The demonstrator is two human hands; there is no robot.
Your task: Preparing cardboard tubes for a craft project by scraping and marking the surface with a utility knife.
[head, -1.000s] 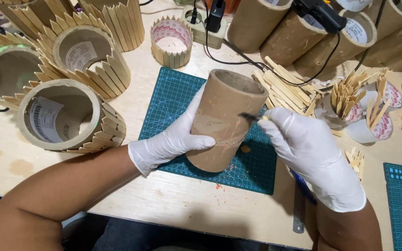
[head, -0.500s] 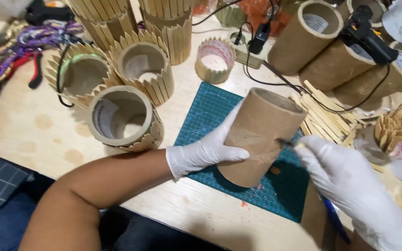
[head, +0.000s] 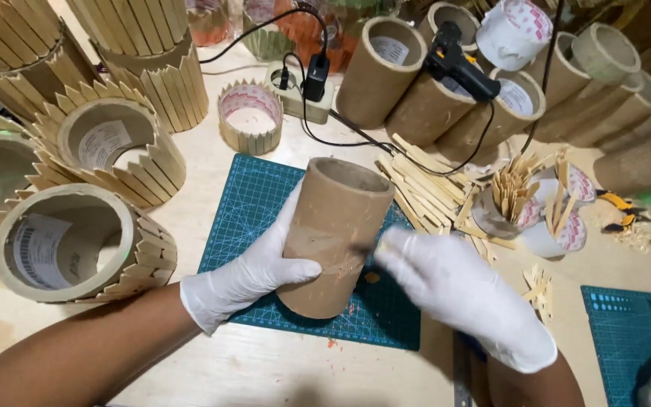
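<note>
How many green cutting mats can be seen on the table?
2. One green cutting mat lies under the cardboard tube that the left hand holds; another mat lies at the lower right, partly cut off.

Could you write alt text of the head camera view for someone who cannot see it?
A gloved left hand holds a brown cardboard tube upright on a teal cutting mat; the blurred gloved right hand touches its side. Stick-clad tubes and loose wooden sticks surround them.

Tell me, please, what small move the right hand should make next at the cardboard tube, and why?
Probably press its fingertips onto the side of the cardboard tube. The right hand is blurred and just meets the tube's wall, while the left hand wraps the other side and keeps it upright on the green cutting mat.
</note>
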